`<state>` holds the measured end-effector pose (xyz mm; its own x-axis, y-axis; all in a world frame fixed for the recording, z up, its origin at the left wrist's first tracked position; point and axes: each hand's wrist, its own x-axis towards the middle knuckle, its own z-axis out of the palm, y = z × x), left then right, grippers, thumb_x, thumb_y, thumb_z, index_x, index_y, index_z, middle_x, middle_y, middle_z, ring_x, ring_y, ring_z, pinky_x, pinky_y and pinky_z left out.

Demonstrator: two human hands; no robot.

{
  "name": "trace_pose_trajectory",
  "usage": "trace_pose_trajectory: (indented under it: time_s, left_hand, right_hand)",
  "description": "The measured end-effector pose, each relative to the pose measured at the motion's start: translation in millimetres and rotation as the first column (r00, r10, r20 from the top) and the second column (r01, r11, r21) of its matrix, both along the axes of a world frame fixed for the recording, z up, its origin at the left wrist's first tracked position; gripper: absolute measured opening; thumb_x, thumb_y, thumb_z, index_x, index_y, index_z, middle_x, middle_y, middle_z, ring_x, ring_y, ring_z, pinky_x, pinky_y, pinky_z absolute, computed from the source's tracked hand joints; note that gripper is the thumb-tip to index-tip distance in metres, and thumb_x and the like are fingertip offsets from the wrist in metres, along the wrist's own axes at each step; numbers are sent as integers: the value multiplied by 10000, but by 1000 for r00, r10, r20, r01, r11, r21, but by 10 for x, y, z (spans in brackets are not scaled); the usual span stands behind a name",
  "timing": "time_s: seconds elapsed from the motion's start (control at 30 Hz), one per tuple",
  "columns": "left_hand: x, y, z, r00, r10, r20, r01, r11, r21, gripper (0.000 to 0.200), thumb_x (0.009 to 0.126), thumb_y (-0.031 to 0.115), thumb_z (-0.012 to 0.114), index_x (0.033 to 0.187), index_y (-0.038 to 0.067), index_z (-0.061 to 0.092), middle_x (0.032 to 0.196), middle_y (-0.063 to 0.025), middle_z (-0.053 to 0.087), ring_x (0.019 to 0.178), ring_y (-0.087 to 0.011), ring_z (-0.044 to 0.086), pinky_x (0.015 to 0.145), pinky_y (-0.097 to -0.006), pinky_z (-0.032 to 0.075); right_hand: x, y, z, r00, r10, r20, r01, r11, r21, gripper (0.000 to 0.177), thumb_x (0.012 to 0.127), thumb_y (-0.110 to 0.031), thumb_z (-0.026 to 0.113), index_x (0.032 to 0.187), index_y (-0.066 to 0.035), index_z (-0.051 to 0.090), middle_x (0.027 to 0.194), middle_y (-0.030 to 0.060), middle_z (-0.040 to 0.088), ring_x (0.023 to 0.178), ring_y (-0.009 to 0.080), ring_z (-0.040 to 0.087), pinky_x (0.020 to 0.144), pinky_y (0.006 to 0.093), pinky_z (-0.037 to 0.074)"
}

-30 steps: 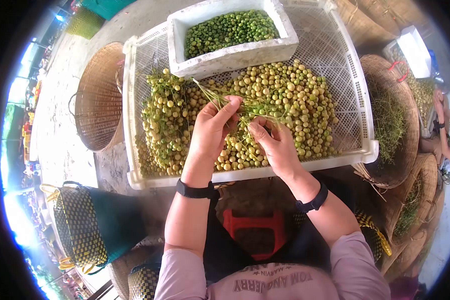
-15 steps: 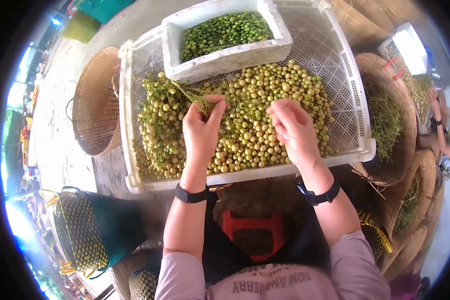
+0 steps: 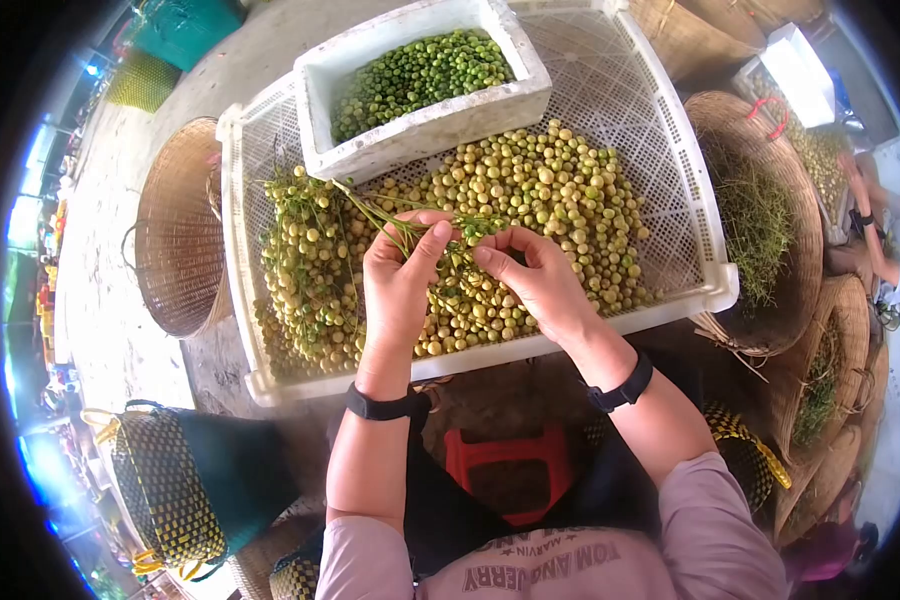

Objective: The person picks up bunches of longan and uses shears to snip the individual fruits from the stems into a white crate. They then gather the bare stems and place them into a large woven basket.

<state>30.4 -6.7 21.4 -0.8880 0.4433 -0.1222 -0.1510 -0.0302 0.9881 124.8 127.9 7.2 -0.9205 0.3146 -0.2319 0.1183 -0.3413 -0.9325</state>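
Observation:
Thin green stems [image 3: 370,210] are pinched in my left hand [image 3: 402,275], whose fingers are closed. The stems' sprig end, with small green fruits [image 3: 475,230], lies between both hands. My right hand [image 3: 535,285] has thumb and forefinger closed at that sprig. Below both hands, loose yellow-green round fruits [image 3: 570,190] fill much of a white perforated tray [image 3: 670,170]. At its left part lies a heap of fruits still on stems [image 3: 305,225]. A white foam box [image 3: 420,140] of small dark green fruits [image 3: 430,80] sits at the tray's far side.
A wicker basket [image 3: 180,230] stands left of the tray. Another basket [image 3: 705,120] at the right holds bare stems [image 3: 760,240]. A checked bag [image 3: 160,490] is at lower left, a red stool [image 3: 510,450] below. Another person's arm [image 3: 870,225] shows at far right.
My right hand has moved left and closed at the sprig beside my left hand. The tray, box and baskets have shifted slightly in the view.

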Motion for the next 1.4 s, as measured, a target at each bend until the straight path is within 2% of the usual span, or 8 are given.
trace_pose_trajectory:
  time_s: [0.1, 0.17, 0.23, 0.43, 0.7, 1.03, 1.2, 1.4]
  left_hand:
    - [-22, -5, -35, 999, 7, 49, -9, 998, 55, 151, 892, 186, 670, 996, 77, 662, 870, -8, 692, 659, 18, 522, 527, -143, 350]
    - [-25, 28, -67, 998, 41, 49, -46, 994, 102, 155, 889, 185, 672, 995, 72, 664, 849, -9, 693, 591, 19, 456, 509, -148, 328]
    - [-46, 17, -92, 988, 58, 146, -72, 993, 93, 157, 890, 179, 669, 1002, 70, 661, 868, -13, 694, 566, 18, 412, 502, -149, 313]
    - [-96, -12, -110, 958, 80, 275, -147, 961, 233, 165, 883, 158, 672, 995, 37, 657, 874, -48, 679, 546, 2, 396, 501, -146, 302]
    - [-31, -5, -49, 975, -43, 217, 10, 988, 153, 180, 880, 180, 675, 992, 40, 669, 848, -28, 681, 556, -2, 395, 514, -158, 312]
    - [-53, 1, -82, 960, -1, 280, -47, 985, 164, 202, 872, 212, 692, 1002, 59, 663, 866, -14, 677, 570, 3, 399, 517, -158, 318]
    - [-25, 30, -88, 952, -37, 305, -17, 985, 170, 211, 886, 196, 665, 1039, 53, 646, 864, -1, 652, 584, -9, 410, 517, -170, 330]
    - [-80, 6, -84, 947, 2, 322, -67, 979, 191, 217, 871, 203, 691, 1013, 44, 654, 870, -22, 678, 568, 0, 408, 509, -166, 331]
  right_hand:
    - [-22, -13, -82, 997, 35, -72, -32, 999, 32, 187, 892, -257, 670, 877, -87, 592, 707, -98, 485, 531, -22, 337, 453, 164, 238]
    - [-3, -8, -40, 997, 39, -71, -37, 999, 30, 167, 895, -244, 665, 877, -101, 580, 694, -104, 466, 526, -22, 330, 450, 163, 236]
    - [5, -5, -2, 990, 47, -131, -68, 985, -159, 135, 909, -195, 646, 916, -70, 596, 766, -71, 520, 660, -3, 420, 553, 164, 327]
    - [30, 111, 18, 992, -27, -121, -48, 815, -577, 167, 935, -294, 541, 911, -129, 543, 789, -38, 511, 507, 10, 341, 421, 143, 248]
    - [4, 92, -42, 992, -117, 47, 125, 962, -242, 241, 916, -332, 626, 930, -93, 601, 689, -77, 487, 458, -10, 312, 400, 158, 222]
    - [41, 132, 3, 997, -60, -52, 29, 884, -466, 220, 946, -285, 575, 1003, -74, 589, 744, -40, 548, 524, -5, 361, 416, 156, 261]
    - [13, 80, -36, 997, -73, 24, 77, 970, -230, 233, 893, -242, 664, 1030, -69, 589, 772, -28, 566, 459, -18, 349, 409, 147, 249]
    - [23, 84, -34, 986, -70, -152, 15, 941, -339, 221, 895, -232, 650, 1025, -72, 572, 787, -23, 574, 493, -12, 365, 416, 148, 255]
